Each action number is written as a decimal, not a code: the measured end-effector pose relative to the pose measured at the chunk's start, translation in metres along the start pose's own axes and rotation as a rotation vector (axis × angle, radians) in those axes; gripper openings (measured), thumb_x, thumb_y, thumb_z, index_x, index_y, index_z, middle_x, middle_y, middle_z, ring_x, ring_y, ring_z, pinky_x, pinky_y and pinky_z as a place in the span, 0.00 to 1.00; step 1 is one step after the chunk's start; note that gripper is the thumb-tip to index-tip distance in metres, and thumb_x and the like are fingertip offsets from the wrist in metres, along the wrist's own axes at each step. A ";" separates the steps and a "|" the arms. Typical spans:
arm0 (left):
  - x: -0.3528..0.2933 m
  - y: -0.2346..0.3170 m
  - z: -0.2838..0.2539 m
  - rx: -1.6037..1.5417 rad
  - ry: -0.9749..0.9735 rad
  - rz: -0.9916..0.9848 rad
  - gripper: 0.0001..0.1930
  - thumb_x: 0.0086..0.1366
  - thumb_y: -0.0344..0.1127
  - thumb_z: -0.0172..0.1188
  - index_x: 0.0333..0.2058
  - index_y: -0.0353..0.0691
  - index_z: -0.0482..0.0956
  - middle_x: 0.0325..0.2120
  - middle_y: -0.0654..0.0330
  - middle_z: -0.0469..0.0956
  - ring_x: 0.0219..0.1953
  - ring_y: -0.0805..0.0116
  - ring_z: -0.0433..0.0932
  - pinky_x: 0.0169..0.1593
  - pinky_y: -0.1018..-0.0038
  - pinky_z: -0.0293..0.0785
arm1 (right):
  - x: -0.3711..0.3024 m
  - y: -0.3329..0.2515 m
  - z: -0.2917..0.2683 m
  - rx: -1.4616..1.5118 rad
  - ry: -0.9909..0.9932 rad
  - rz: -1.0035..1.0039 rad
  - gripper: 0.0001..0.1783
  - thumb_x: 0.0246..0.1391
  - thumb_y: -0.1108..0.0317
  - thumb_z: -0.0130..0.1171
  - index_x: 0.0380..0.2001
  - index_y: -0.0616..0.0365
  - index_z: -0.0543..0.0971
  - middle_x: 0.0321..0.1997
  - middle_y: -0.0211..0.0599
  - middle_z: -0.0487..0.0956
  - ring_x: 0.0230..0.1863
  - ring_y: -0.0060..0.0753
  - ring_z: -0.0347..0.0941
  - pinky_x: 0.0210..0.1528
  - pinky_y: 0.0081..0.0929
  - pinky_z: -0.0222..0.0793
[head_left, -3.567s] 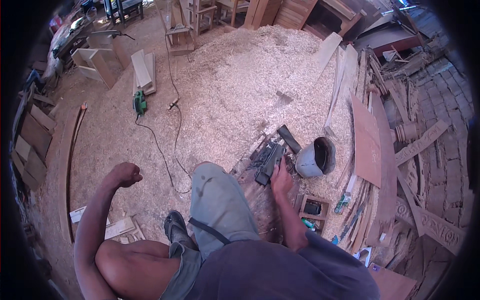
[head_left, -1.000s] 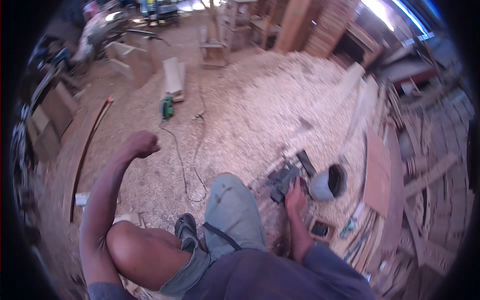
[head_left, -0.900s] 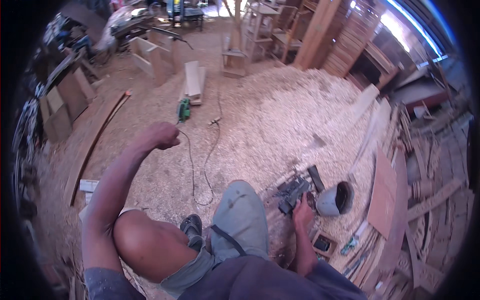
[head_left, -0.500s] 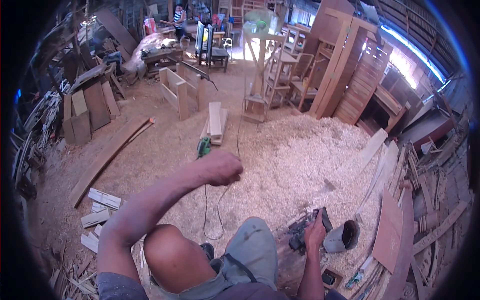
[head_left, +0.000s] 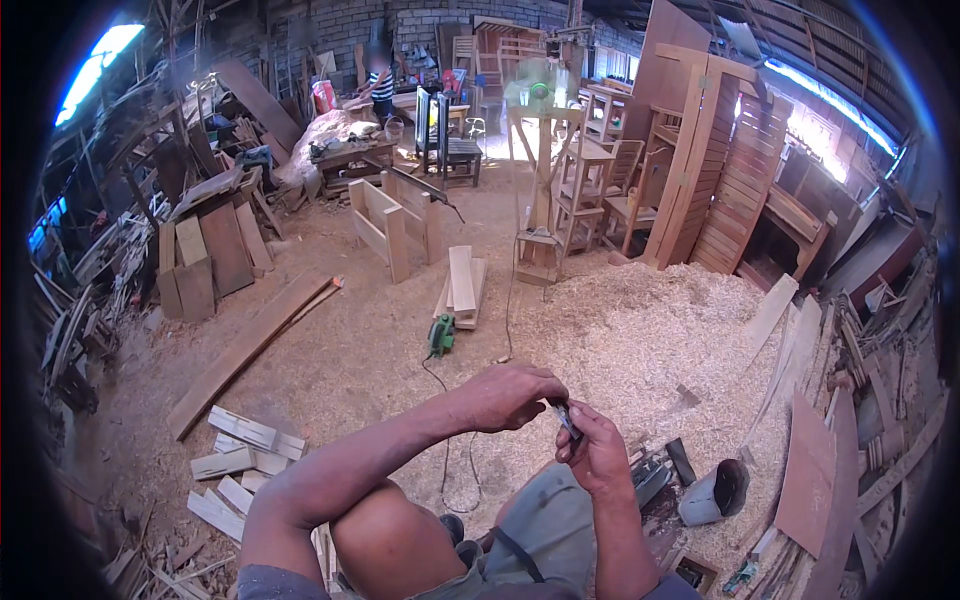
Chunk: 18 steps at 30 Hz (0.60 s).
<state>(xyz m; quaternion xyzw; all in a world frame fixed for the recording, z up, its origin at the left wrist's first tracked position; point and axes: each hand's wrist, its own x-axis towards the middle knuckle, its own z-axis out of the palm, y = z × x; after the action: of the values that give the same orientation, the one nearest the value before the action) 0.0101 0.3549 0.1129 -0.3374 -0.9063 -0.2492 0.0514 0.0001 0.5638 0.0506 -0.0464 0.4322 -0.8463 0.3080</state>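
Observation:
Both my hands meet in front of my knees. My right hand (head_left: 597, 447) is closed, thumb and fingers pinching a small dark metal piece (head_left: 568, 422); its exact kind I cannot make out. Close by on its left, my left hand (head_left: 513, 396) is bent over with curled fingertips at the upper end of the piece. What those fingertips hold, if anything, is hidden. Dark tools (head_left: 653, 478) lie beside my right forearm, partly covered by it. A grey metal can (head_left: 712, 495) leans open-mouthed next to them.
Wood shavings (head_left: 640, 340) cover the floor. A green power tool (head_left: 441, 335) with a cord lies by stacked boards (head_left: 462, 283). Short wood pieces (head_left: 245, 440) and a long plank (head_left: 255, 350) lie left. A fan (head_left: 540, 92) stands ahead; a person (head_left: 381, 92) is far back.
My right hand has come up from the dark tools, bringing the small metal piece. My left hand has moved right and down to meet it. The view has shifted.

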 end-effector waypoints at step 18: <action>-0.035 -0.020 -0.017 -0.627 0.093 -0.551 0.10 0.60 0.33 0.61 0.37 0.33 0.80 0.23 0.66 0.77 0.28 0.80 0.69 0.33 0.77 0.67 | 0.017 0.006 0.041 -0.334 0.039 -0.255 0.15 0.63 0.67 0.49 0.50 0.63 0.72 0.36 0.39 0.78 0.31 0.26 0.78 0.32 0.19 0.74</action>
<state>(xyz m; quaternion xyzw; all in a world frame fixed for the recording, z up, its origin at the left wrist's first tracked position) 0.0228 0.3132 0.1103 -0.0700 -0.8396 -0.5325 -0.0817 0.0033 0.5230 0.0687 -0.1348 0.5629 -0.7958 0.1780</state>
